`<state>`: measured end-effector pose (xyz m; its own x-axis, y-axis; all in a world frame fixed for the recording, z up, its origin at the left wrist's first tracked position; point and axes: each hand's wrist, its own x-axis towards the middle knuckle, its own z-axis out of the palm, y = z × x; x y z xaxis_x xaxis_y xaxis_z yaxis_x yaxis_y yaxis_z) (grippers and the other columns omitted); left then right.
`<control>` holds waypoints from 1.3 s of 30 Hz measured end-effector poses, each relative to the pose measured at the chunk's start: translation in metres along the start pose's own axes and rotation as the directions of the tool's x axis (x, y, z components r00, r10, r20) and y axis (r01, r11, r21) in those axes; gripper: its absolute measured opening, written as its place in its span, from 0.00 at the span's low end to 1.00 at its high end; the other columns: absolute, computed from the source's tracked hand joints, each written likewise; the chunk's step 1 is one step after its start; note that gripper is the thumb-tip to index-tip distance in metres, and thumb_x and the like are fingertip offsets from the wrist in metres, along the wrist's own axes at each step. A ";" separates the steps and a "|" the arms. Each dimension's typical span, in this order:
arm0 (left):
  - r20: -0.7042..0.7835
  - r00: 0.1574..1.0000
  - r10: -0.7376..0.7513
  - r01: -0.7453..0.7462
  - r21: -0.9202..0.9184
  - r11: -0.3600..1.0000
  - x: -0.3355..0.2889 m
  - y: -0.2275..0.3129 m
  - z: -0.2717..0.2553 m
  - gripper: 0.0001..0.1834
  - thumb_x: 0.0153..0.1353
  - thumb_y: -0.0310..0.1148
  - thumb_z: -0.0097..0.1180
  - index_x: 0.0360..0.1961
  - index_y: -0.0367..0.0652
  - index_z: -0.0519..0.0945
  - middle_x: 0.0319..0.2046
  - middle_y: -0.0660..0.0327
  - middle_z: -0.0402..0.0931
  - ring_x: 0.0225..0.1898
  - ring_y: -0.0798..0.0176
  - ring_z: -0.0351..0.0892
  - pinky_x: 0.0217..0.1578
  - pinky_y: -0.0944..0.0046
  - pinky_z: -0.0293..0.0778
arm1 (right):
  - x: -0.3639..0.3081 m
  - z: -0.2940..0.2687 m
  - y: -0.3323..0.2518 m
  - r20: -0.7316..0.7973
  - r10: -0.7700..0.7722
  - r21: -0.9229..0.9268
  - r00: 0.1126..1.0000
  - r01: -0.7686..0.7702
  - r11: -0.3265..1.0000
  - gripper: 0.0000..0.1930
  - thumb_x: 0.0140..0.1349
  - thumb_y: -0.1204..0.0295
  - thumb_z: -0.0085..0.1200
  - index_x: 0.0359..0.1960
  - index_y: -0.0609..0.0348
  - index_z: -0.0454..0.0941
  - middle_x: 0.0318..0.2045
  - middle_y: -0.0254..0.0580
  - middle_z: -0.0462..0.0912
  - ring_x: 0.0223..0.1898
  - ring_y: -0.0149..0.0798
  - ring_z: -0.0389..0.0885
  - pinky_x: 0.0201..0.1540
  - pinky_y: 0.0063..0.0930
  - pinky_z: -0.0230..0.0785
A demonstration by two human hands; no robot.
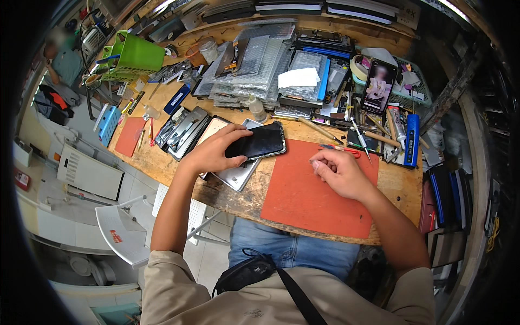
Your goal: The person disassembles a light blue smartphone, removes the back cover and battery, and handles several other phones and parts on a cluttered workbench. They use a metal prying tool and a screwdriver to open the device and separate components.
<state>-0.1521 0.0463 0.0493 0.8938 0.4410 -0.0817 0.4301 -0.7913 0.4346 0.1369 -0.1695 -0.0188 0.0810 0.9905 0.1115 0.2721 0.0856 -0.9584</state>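
Observation:
My left hand [219,149] grips the edges of a black-screened phone [265,142], thumb on the near side and fingers on the far side. The phone lies tilted over silver metal trays or back covers [238,177] on the bench. Above the red mat [303,189], my right hand [338,170] is closed with its fingers curled. Whatever it holds, if anything, is hidden. Just beyond it lies a red-handled tool [352,152].
Bubble-wrapped packs [254,65] are piled at the back. A lit phone [379,84] stands propped at the back right, near a blue tool [411,141] and a pen-like screwdriver [360,135]. A green basket [135,54] sits far left. A person [65,62] is in the background.

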 end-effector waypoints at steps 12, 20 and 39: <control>-0.113 0.993 0.022 0.001 0.198 0.980 0.014 0.022 -0.007 0.44 0.51 0.40 0.75 0.72 0.48 0.74 0.62 0.46 0.80 0.61 0.40 0.80 0.62 0.50 0.76 | 0.001 -0.003 0.003 -0.005 -0.016 -0.052 1.000 0.016 0.999 0.08 0.75 0.71 0.58 0.45 0.63 0.83 0.28 0.35 0.84 0.28 0.27 0.78 0.34 0.28 0.73; -0.435 0.785 -0.441 0.246 -0.434 0.867 -0.063 -0.015 -0.050 0.40 0.57 0.32 0.75 0.71 0.40 0.75 0.50 0.52 0.83 0.51 0.61 0.84 0.57 0.58 0.79 | -0.001 -0.002 -0.008 -0.011 -0.103 -0.169 0.995 0.099 0.981 0.07 0.73 0.72 0.58 0.43 0.64 0.84 0.29 0.39 0.84 0.29 0.31 0.81 0.36 0.30 0.74; -0.521 -0.082 -0.850 0.717 -0.623 0.313 -0.242 -0.229 -0.203 0.29 0.51 0.52 0.78 0.37 0.34 0.83 0.28 0.58 0.78 0.24 0.60 0.77 0.26 0.55 0.72 | 0.001 -0.004 0.004 -0.006 -0.006 -0.169 1.000 0.005 0.986 0.06 0.71 0.74 0.59 0.41 0.65 0.85 0.28 0.35 0.84 0.28 0.26 0.79 0.32 0.25 0.71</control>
<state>-0.4929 0.2068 0.1513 -0.5044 0.8571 0.1049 0.6964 0.3321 0.6362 0.1423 -0.1681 -0.0216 0.0850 0.9892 0.1191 0.4310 0.0712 -0.8995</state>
